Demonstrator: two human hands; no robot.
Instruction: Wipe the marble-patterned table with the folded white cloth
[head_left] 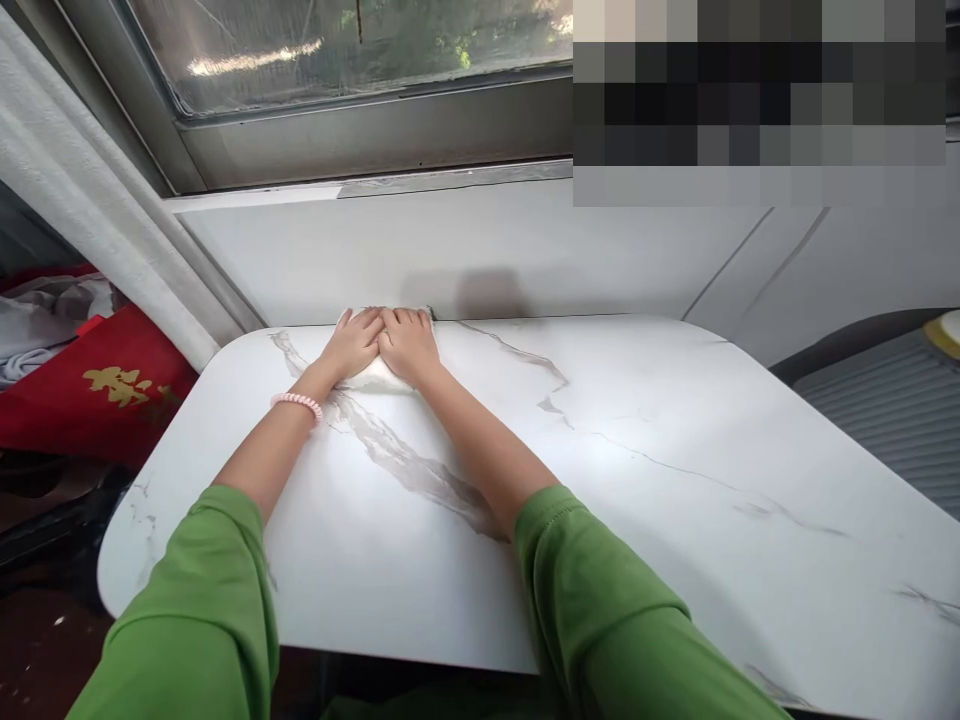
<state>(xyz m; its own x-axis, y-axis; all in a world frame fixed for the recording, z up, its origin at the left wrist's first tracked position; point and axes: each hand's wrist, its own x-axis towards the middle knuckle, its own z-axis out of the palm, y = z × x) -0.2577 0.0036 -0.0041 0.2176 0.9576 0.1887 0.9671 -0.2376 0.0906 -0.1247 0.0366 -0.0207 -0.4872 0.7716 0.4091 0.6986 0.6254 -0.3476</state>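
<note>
Head view: two hands [352, 345] [409, 345], ungripping, press flat on one cloth [379, 378] atop one table [645, 400].

lt bright | window [360, 45] – glare | soft shadow, wall [330, 240] | top-R pixelated

Gold on Red, No Readable Words

Over on the left I can see a red bag [45, 415] with a gold mark [120, 386] on its side, shaped rather like a brushed character. A smaller, dimmer gold patch [169, 393] sits just right of it. I can't make out what either says.
</note>
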